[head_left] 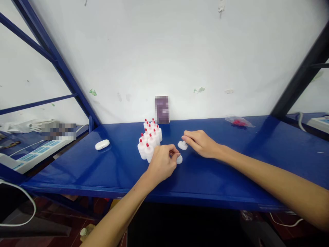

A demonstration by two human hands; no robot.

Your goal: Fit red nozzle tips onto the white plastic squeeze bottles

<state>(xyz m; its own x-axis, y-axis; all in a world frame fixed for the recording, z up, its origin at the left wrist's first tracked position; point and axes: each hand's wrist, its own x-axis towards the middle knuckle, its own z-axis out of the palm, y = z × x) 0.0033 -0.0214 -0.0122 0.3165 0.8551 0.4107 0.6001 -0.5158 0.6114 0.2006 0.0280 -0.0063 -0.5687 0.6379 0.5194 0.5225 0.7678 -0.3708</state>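
Note:
On the blue table, my left hand [164, 161] is closed, thumb and forefinger pinched at the top of a white nozzle cap [179, 159]. My fingers hide the upper part of that cap. A second white nozzle cap [182, 145], slightly tilted with its wide base outward, is held by its narrow tip in my right hand [199, 142]. Its tip end is covered by my right fingers. Just left of my left hand stands a tight group of several white bottles [151, 139] with red tips, all upright; my left hand partly hides the nearest ones.
A clear plastic bag [239, 121] with small red pieces lies at the back right of the table [123, 171]. A rounded white case [102, 144] is at the left. A blurred dark rectangular thing [162, 109] leans against the wall. Blue frame posts [61, 68] rise at both sides.

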